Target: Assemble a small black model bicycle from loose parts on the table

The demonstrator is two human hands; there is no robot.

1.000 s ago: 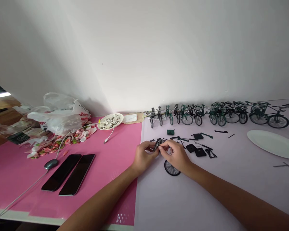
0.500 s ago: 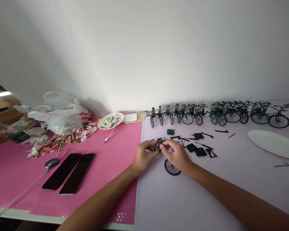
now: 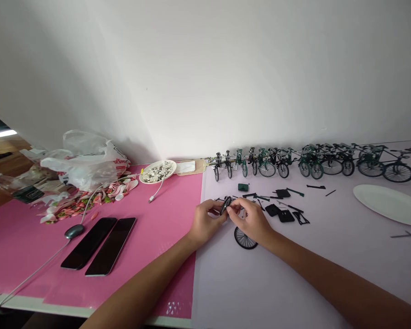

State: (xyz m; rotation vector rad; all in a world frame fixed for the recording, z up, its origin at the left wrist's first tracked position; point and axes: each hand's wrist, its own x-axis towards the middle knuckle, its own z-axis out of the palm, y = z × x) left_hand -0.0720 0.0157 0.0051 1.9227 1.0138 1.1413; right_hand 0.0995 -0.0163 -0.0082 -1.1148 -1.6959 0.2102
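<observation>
Head view. The left hand [image 3: 205,223] and right hand [image 3: 252,220] meet just above the counter [image 3: 294,283], at the seam where the pink mat [image 3: 157,214] ends. The thumb and fingers of both hands are closed on a black ring-shaped part [image 3: 225,205], which is held tilted between the fingertips. The part is small and partly covered, so it may be a miniature tyre. A loose spoked wheel [image 3: 243,240] lies flat on the counter, partly under the right wrist. Small black pieces [image 3: 281,211] are scattered just beyond the hands. A row of model bicycles [image 3: 311,163] stands along the wall, and a white plate [image 3: 387,203] lies to the right of the pieces. On the pink mat, well to the left, lie two dark phones [image 3: 99,246] side by side, a bowl [image 3: 157,172] of small pale bits and a plastic bag [image 3: 85,160]
</observation>
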